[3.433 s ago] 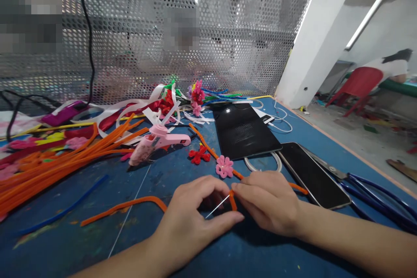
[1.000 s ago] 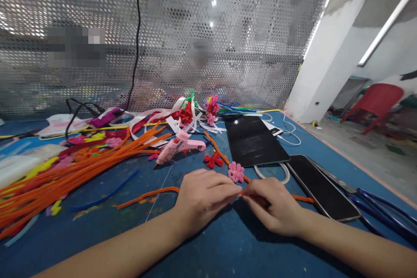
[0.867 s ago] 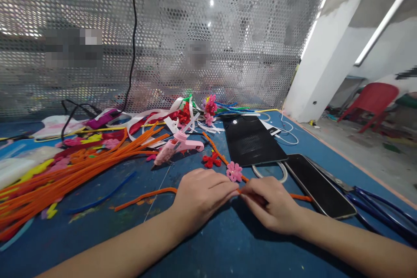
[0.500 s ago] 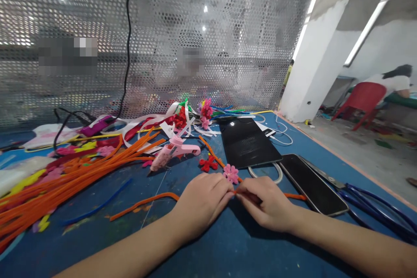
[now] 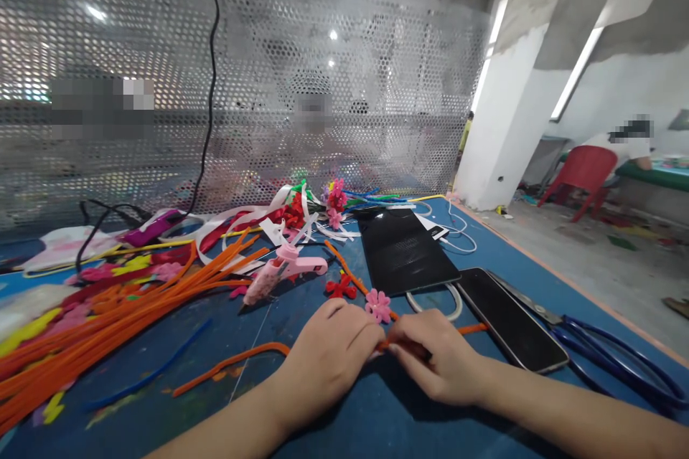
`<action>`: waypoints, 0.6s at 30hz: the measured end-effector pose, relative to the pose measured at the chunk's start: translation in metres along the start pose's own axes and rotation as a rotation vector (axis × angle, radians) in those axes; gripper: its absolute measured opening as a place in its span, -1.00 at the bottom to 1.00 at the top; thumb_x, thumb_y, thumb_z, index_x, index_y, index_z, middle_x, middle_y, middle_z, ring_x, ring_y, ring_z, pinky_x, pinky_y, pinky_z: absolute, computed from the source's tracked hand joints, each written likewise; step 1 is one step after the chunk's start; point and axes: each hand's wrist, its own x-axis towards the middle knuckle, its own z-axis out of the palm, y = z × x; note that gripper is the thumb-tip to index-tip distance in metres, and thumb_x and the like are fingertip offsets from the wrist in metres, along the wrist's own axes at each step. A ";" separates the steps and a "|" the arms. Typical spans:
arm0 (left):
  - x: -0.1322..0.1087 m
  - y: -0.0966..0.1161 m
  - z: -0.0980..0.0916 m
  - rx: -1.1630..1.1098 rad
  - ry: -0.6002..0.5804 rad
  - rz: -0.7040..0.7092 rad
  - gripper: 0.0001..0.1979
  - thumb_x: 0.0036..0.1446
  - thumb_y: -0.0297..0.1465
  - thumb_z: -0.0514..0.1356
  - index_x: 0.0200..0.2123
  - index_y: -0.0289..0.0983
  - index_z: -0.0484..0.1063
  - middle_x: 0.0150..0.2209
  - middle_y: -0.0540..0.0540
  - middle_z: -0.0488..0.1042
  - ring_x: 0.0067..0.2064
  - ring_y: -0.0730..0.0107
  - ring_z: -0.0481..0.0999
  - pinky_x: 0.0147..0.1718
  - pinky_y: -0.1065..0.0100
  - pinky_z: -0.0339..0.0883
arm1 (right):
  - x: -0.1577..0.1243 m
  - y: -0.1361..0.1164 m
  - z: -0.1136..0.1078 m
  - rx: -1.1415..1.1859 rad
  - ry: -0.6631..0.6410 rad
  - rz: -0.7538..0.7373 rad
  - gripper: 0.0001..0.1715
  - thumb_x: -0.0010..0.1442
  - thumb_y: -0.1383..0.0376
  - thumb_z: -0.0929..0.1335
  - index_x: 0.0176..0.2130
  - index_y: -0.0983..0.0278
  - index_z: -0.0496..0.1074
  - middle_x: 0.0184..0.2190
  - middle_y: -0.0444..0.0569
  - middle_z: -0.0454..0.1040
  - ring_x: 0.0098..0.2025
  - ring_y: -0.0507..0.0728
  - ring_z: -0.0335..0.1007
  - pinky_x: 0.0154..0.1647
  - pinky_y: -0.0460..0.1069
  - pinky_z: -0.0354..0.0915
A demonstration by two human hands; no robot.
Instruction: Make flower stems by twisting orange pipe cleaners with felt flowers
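My left hand (image 5: pixel 332 353) and my right hand (image 5: pixel 438 357) meet fingertip to fingertip just above the blue table, both pinching an orange pipe cleaner (image 5: pixel 231 367). One end of it sticks out left of my left hand; an orange length also shows right of my right hand, towards the phone. The join between the fingers is mostly hidden. Directly beyond my fingertips lies a pink felt flower (image 5: pixel 378 306), and left of that a red flower piece (image 5: pixel 341 287). Another orange stem (image 5: pixel 344 267) runs behind them. A pink glue gun (image 5: pixel 277 274) rests beyond my left hand.
Loose orange pipe cleaners (image 5: pixel 161 294) and a blue one (image 5: pixel 156 373) lie left. A black tablet (image 5: pixel 406 247), a phone (image 5: pixel 511 319) and blue-handled scissors (image 5: pixel 619 358) lie right. Perforated metal panel (image 5: pixel 258 86) stands behind, with a hanging black cable (image 5: pixel 214 72). A person sits far right.
The camera has tilted up slightly, so the table appears lower. Both hands keep their pinch on the orange pipe cleaner; a little more orange shows between the fingertips.
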 end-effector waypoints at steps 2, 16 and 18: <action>0.000 0.000 -0.001 -0.001 0.011 0.013 -0.74 0.28 -0.35 -0.10 -0.32 -0.30 0.32 -0.41 -0.02 0.40 -0.36 0.39 0.35 -0.27 0.30 0.17 | 0.000 0.000 0.000 0.008 0.000 0.005 -0.85 0.15 0.35 0.19 -0.39 0.29 0.31 -0.63 -0.17 0.28 -0.60 -0.02 0.11 -0.52 -0.10 0.02; 0.001 0.001 -0.001 -0.313 0.020 -0.339 -0.74 0.24 -0.29 -0.02 -0.39 -0.24 0.38 -0.43 -0.01 0.46 -0.37 0.41 0.39 -0.36 0.37 0.24 | 0.004 0.002 0.008 -0.045 -0.064 0.078 -0.87 0.14 0.35 0.19 -0.42 0.27 0.28 -0.62 -0.17 0.31 -0.61 -0.01 0.15 -0.53 -0.08 -0.04; 0.000 0.000 -0.001 -0.299 0.065 -0.316 -0.75 0.23 -0.28 0.01 -0.40 -0.24 0.39 -0.44 -0.01 0.46 -0.38 0.41 0.39 -0.36 0.37 0.23 | 0.003 0.003 0.010 -0.084 -0.088 0.084 -0.84 0.17 0.32 0.18 -0.42 0.27 0.28 -0.59 -0.15 0.36 -0.58 0.00 0.19 -0.52 -0.08 -0.04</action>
